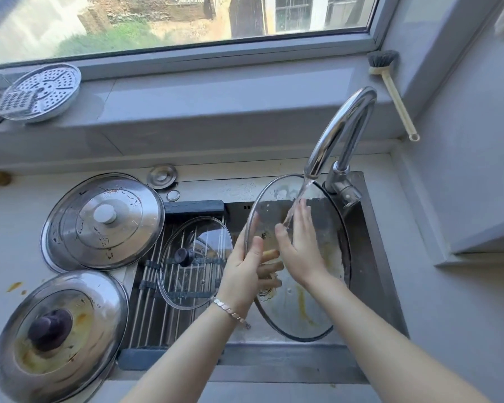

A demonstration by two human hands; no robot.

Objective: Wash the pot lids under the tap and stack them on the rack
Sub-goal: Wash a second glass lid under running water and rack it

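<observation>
From my feed: a pale counter (18, 222) carries two steel lids, one (102, 222) behind the other (60, 335), both left of the sink (373, 257). A rack (157, 301) spans the sink's left part, a glass lid (195, 263) lying on it. Orange spatters (13, 286) mark the counter.

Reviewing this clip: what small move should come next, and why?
Probably slide the right hand down to the yellow streak low on the large glass lid, which the left hand grips at its rim. Water from the tap strikes only the upper part, so that residue remains.
</observation>
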